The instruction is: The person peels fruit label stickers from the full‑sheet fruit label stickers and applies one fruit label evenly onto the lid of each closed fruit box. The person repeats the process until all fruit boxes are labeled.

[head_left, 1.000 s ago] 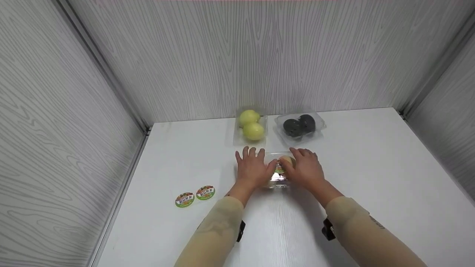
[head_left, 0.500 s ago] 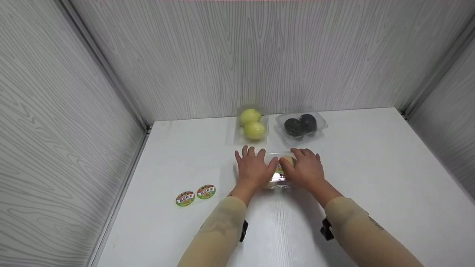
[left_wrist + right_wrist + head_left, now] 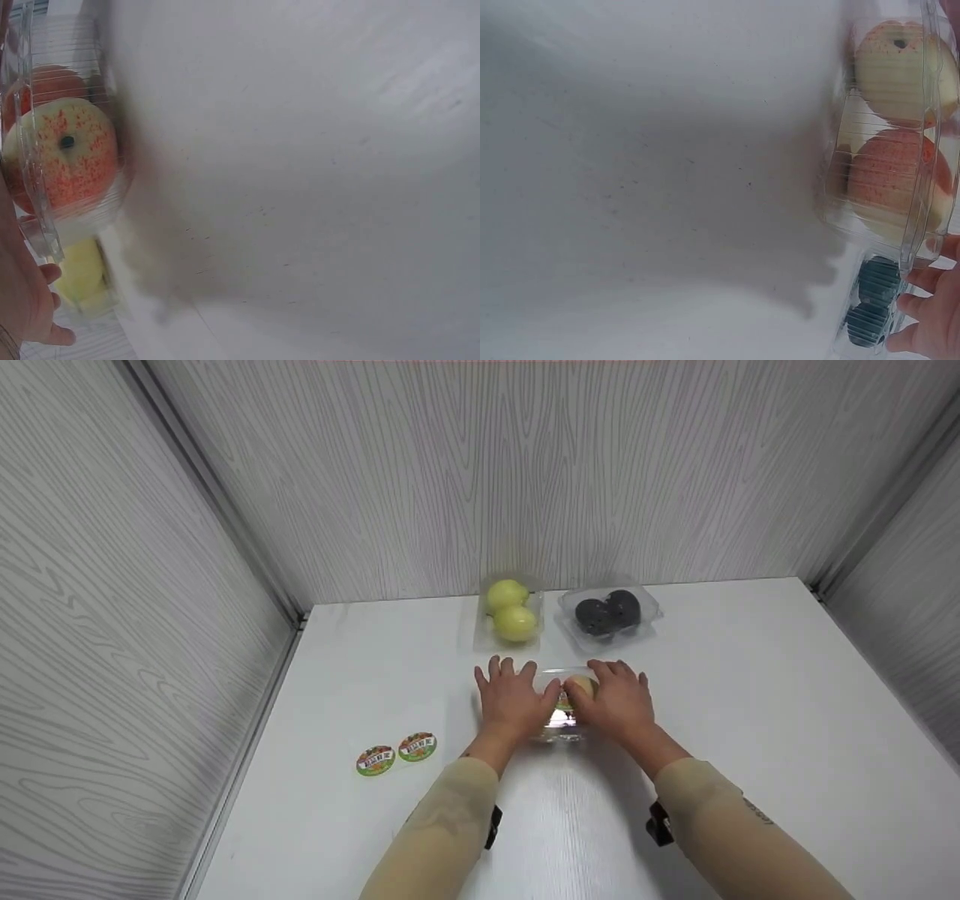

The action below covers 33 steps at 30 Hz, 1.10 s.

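Note:
A clear plastic clamshell box (image 3: 561,735) lies between and under my hands, its lid down. Two red-and-cream peaches are inside; the left wrist view shows one peach (image 3: 75,157) up close, and the right wrist view another peach (image 3: 889,180). On the lid is a round printed sticker (image 3: 564,702), partly covered by my thumbs. My left hand (image 3: 516,701) rests on the box's left part with fingers spread and extended. My right hand (image 3: 619,701) lies over the right part, fingers extended past the far edge, thumb at the sticker. Contact under the palms is hidden.
Behind the hands stand a clear box with yellow pears (image 3: 515,624) and a clear box with dark round fruit (image 3: 596,616). Two round stickers (image 3: 375,760) lie on a clear backing at left. Wood-grain panels (image 3: 480,472) enclose the white table (image 3: 750,697) on three sides.

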Motion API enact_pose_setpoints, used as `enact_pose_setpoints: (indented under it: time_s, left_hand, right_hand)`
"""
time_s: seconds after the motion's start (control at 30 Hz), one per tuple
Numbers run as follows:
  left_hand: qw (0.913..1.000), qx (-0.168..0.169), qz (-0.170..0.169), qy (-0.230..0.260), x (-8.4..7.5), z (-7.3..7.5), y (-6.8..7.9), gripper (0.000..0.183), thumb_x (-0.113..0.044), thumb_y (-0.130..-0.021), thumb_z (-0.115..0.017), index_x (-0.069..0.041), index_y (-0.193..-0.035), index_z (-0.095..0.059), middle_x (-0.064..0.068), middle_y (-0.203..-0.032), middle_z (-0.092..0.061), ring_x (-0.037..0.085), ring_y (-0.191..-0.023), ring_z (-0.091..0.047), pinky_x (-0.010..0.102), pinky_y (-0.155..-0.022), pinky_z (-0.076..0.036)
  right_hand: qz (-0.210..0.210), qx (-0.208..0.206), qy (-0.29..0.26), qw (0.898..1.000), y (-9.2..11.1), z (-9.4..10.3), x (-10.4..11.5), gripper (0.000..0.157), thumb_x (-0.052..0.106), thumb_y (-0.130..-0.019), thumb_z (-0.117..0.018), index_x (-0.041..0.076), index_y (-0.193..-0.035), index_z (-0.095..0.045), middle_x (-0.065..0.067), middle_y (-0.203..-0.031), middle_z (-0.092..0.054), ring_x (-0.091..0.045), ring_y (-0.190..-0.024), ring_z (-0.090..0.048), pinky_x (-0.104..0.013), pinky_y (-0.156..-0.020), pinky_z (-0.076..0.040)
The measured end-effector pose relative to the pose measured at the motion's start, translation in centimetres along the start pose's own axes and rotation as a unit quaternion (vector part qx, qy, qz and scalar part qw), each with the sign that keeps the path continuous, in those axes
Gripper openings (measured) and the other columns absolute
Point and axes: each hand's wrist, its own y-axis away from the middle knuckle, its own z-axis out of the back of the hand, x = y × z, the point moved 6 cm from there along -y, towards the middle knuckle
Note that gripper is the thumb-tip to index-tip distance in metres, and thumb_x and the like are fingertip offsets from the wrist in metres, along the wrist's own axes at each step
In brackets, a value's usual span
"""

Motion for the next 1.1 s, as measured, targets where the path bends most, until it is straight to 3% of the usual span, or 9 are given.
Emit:
enact_pose_setpoints:
  time_s: [0.5,1.1]
  left_hand:
    - [0.9997,-0.004,0.005,0.023,0.30,-0.32,0.27,0.060,-0.062,-0.104,-0.047,-0.021,-0.142,-0.068,0.019,-0.146,-0.058,0.042,-0.148,-0.039,0.071,-0.120,-0.023]
    - [0.9993,-0.025,-0.003,0.027,0.14,-0.07,0.25,0.051,-0.054,-0.104,-0.052,-0.019,-0.137,-0.070,0.019,-0.141,-0.062,0.042,-0.143,-0.044,0.072,-0.117,-0.027]
  right_hand:
    - [-0.024,0.013,-0.007,1.000,-0.03,-0.54,-0.02,0.073,0.058,-0.103,-0.054,0.002,-0.150,-0.055,-0.026,-0.148,-0.057,-0.041,-0.143,-0.048,-0.076,-0.119,-0.018]
    - [-0.014,0.007,-0.020,1.000,0.08,-0.01,-0.12,0.071,0.054,-0.105,-0.055,0.001,-0.151,-0.054,-0.026,-0.149,-0.056,-0.043,-0.143,-0.048,-0.079,-0.117,-0.019]
